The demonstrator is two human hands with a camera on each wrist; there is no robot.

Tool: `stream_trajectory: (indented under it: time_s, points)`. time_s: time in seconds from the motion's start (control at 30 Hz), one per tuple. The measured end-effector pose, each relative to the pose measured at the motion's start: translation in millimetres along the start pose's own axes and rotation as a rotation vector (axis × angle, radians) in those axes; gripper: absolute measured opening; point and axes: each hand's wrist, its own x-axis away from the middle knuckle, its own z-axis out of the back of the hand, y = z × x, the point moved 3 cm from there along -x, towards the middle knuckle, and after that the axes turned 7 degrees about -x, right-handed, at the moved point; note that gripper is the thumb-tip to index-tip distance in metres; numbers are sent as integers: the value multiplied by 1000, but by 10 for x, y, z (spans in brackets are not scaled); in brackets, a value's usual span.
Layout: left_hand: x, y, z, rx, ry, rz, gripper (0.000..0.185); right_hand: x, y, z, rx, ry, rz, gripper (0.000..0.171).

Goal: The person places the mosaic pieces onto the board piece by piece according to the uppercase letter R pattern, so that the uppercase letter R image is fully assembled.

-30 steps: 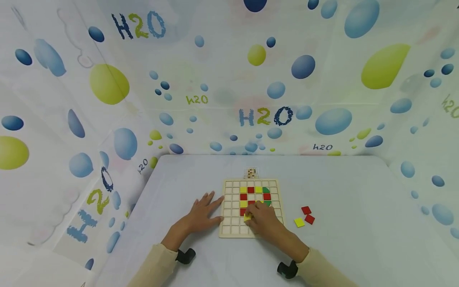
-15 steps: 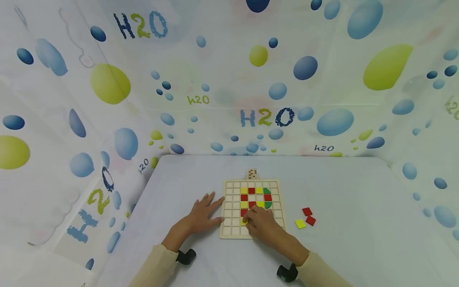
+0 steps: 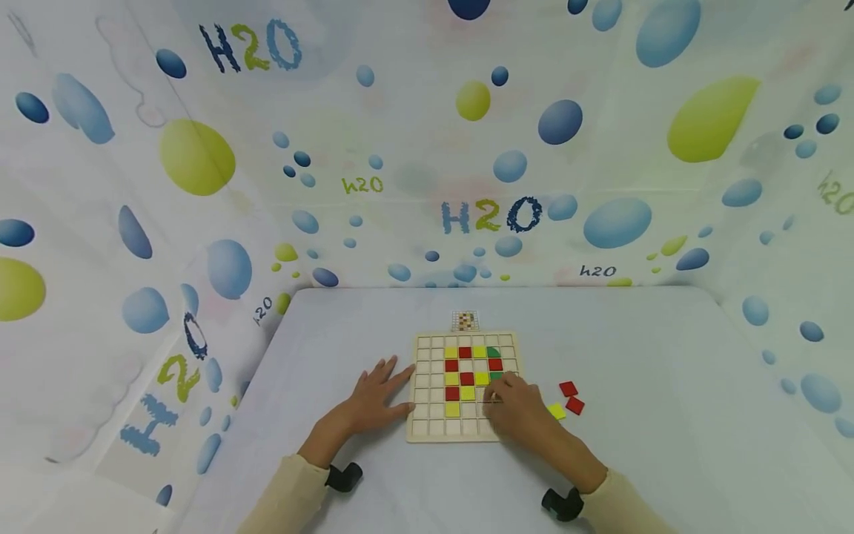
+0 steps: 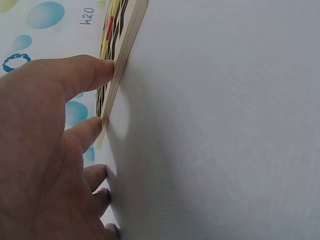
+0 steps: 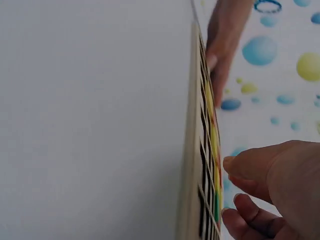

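Observation:
A wooden grid board (image 3: 422,414) lies on the table, with red and yellow square tiles and rounded green pieces in its cells. My left hand (image 3: 373,400) is spread beside the board; in the left wrist view its thumb (image 4: 95,72) and index finger touch the board's side edge. My right hand (image 3: 520,411) is over the board's right side, fingers bent loosely. In the right wrist view, nothing shows between its thumb (image 5: 250,162) and fingers. The lowest yellow tile (image 3: 453,409) sits in a cell left of that hand. A green quarter-round piece (image 3: 494,352) occupies the upper right.
Two loose red tiles (image 3: 568,389) and a yellow tile (image 3: 557,411) lie on the white table (image 3: 654,386) right of the board, the yellow one partly behind my right hand. A small pattern card (image 3: 465,320) lies at the board's far edge. Printed cloth (image 3: 400,148) hangs behind and at the sides.
My right hand has let go of the lowest yellow tile, which now lies in its cell, and has moved right across the board. My left hand keeps its place.

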Motion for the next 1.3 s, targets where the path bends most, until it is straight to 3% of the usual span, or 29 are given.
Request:
stream_trajectory:
  time_s: [0.3, 0.43, 0.57, 0.73, 0.87, 1.3]
  points:
    - [2, -20, -10, 11, 6, 7, 73, 107, 609, 715, 116, 87, -241, 38]
    - [-4, -27, -25, 9, 2, 9, 73, 133, 815, 876, 138, 43, -297, 43]
    - [2, -23, -30, 10, 2, 11, 72, 106, 920, 863, 43, -31, -298, 34]
    - [14, -6, -7, 16, 6, 19, 73, -10, 957, 720, -35, -42, -183, 25]
    - [11, 5, 0, 15, -2, 15, 73, -67, 980, 595, -78, -32, -161, 24]
    - [16, 4, 0, 15, 3, 10, 72, -60, 709, 488, -36, -55, -134, 21]
